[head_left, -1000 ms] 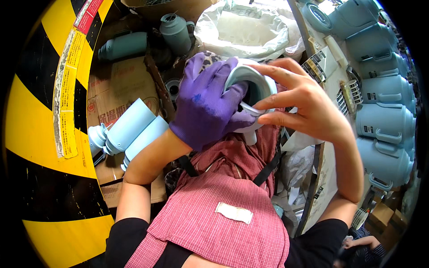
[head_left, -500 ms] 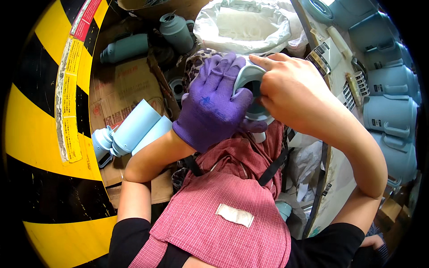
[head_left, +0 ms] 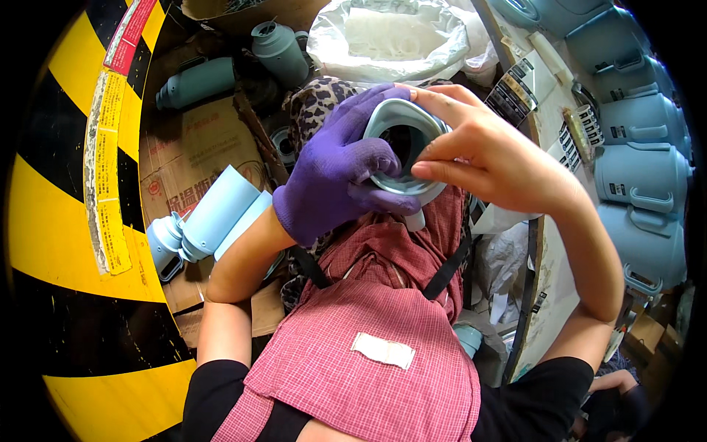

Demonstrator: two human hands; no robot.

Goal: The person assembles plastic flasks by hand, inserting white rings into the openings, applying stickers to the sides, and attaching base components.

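A pale blue-grey jug casing (head_left: 401,110), with a wide round opening and a dark inside, is held above my lap. Its mouth now faces up toward me. My left hand (head_left: 335,166), in a purple knit glove, wraps its left side, with fingers at the near rim. My bare right hand (head_left: 490,151) grips the right side, its index finger along the far rim and its thumb over the opening. A small pale stub (head_left: 415,220) sticks out below the near rim. The casing's underside is hidden.
Light blue cylinders (head_left: 221,206) lie on a cardboard box (head_left: 213,144) at left, with grey-green flasks (head_left: 280,55) behind. A white plastic-lined container (head_left: 390,44) stands ahead. On the right bench (head_left: 549,295) are labels (head_left: 513,90) and several blue jugs (head_left: 637,177). A yellow-black striped panel (head_left: 44,221) borders the left.
The casing has tilted so its opening shows more fully. My left hand has turned and shifted left along its side. My right thumb has come up over the opening.
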